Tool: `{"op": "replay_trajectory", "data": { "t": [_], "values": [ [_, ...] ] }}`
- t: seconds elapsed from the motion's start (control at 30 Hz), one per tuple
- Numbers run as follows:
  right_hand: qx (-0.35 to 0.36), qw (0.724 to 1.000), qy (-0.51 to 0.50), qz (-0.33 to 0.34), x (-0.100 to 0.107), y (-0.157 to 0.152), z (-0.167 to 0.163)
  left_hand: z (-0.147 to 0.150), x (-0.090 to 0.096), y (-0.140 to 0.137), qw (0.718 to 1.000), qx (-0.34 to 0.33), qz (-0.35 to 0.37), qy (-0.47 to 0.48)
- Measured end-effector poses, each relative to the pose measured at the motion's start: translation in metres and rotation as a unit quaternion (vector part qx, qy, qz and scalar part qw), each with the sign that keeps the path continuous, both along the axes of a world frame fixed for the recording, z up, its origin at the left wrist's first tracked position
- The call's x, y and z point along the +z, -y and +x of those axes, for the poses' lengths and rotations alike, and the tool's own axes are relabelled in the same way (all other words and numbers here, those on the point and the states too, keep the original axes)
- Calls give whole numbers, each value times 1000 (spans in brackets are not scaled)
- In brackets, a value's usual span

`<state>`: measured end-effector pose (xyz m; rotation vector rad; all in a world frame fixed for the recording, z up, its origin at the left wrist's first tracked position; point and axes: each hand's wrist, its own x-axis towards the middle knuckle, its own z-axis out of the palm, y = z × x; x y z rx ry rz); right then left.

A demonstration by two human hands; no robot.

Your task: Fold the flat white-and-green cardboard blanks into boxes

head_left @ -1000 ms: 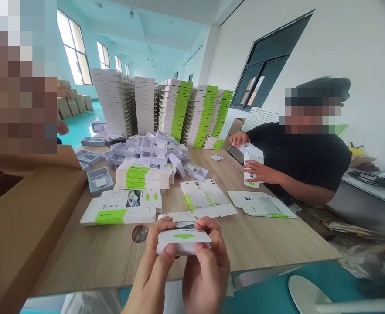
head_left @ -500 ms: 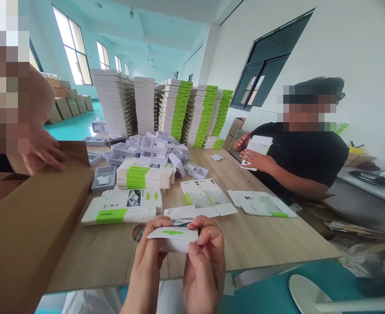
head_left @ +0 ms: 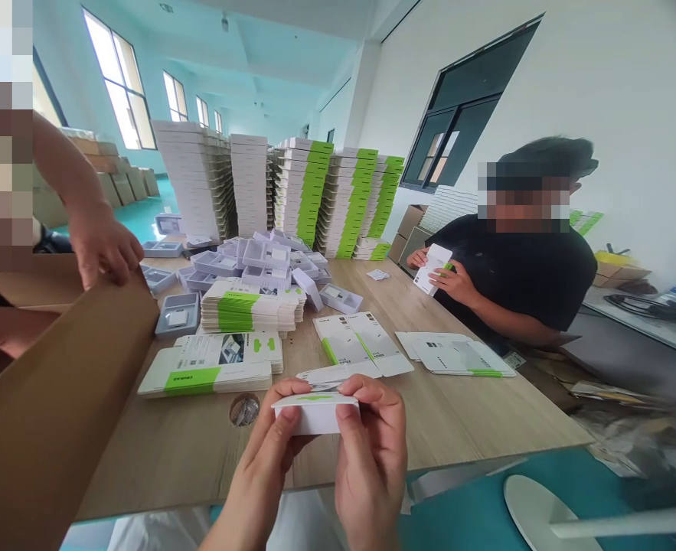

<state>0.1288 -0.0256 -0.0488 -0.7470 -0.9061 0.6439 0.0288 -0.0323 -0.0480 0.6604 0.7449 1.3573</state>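
Between my two hands, over the table's near edge, is a white cardboard box with a green patch on its top flap. My left hand grips its left side, thumb on the end facing me. My right hand clasps the right side the same way, its thumb pressed on that end. The box's far part is partly hidden by my fingers. Just beyond it lie unfolded white-and-green cartons. To the left is a pile of flat cartons, with a thicker stack of flat cartons behind.
Grey-white plastic trays are heaped farther back, before tall stacks of boxes. A large brown carton stands at left, a person's hand on its edge. At right a co-worker holds a carton. More flat cartons lie right.
My left thumb has come onto the near end of the box, and the top flap sits lower. The co-worker's carton has turned and tilted. The left person's hand has moved along the brown carton's edge.
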Motion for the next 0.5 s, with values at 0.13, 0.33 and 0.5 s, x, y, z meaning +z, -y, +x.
{"op": "replay_trajectory", "data": {
  "t": [0.13,0.33,0.5],
  "values": [
    [-6,1000,4,8,3,0,1,2,-2,2,999,12,28,-43],
    [-11,1000,-11,-2,3,1,-3,-3,-4,-3,996,19,37,-77],
    [24,1000,9,-15,1,-1,4,-10,-6,-7,996,18,34,-80]
  ]
}}
